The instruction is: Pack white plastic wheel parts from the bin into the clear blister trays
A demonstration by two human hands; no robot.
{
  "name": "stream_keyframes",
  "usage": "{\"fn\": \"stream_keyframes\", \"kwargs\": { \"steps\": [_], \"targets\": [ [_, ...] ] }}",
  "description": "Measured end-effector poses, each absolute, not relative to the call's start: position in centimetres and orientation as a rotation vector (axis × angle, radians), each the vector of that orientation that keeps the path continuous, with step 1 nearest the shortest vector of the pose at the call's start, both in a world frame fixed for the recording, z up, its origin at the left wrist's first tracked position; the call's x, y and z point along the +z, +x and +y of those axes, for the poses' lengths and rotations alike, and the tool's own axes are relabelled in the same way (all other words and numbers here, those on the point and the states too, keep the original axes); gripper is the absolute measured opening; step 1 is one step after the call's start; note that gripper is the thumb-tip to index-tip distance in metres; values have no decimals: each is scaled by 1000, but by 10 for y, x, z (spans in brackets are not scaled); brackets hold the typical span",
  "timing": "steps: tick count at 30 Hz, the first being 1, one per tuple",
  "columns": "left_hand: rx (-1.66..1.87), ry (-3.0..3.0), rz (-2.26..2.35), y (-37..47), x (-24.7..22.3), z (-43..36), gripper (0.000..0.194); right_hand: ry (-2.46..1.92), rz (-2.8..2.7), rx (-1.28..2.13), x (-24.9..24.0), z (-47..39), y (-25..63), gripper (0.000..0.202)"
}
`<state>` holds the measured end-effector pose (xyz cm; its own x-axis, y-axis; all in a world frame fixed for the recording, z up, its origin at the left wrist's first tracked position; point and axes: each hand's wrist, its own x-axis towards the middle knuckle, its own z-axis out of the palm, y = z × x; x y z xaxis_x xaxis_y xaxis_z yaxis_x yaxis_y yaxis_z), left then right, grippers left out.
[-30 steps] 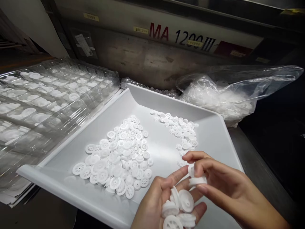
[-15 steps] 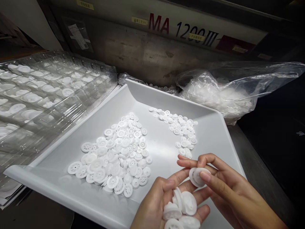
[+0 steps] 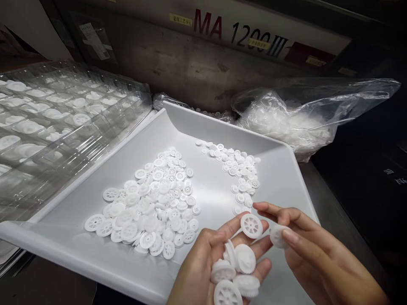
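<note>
My left hand [image 3: 206,258] is palm up with its fingers curled around several white plastic gears [image 3: 244,258]. A spoked white wheel [image 3: 251,225] rests on its fingertips. Just to the right, my right hand [image 3: 313,245] pinches one small white gear [image 3: 277,236] between thumb and fingers, apart from the spoked wheel. Both hands are over the front right of a grey tray [image 3: 95,275]. A large pile of white gears [image 3: 149,203] lies in the tray's left part, and a smaller curved group [image 3: 240,169] lies toward its back right.
Clear compartment trays [image 3: 73,106] filled with white parts stand at the left. A clear plastic bag [image 3: 286,123] of white pieces sits behind the grey tray. A machine panel [image 3: 178,55] marked MA 1200 rises at the back.
My right hand has moved slightly right, drawing its gear away from my left hand. The spoked wheel now lies separately on my left fingertips. The view has shifted a little.
</note>
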<state>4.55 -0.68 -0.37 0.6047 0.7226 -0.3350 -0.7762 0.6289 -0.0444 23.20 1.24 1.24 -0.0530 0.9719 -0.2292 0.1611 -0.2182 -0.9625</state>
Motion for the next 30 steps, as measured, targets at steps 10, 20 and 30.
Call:
{"fn": "stream_keyframes", "kwargs": {
  "steps": [10, 20, 30],
  "targets": [
    [861, -178, 251, 45, -5, -11, 47, -1462, -1310, 1418, 2, 3, 223, 28],
    [871, -163, 258, 42, -2, -10, 48, -1326, -1332, 1587, -2, 0, 224, 11],
    [903, -160, 235, 47, -6, -13, 41, -1427, -1613, 1374, 5, 3, 226, 13]
  ]
}}
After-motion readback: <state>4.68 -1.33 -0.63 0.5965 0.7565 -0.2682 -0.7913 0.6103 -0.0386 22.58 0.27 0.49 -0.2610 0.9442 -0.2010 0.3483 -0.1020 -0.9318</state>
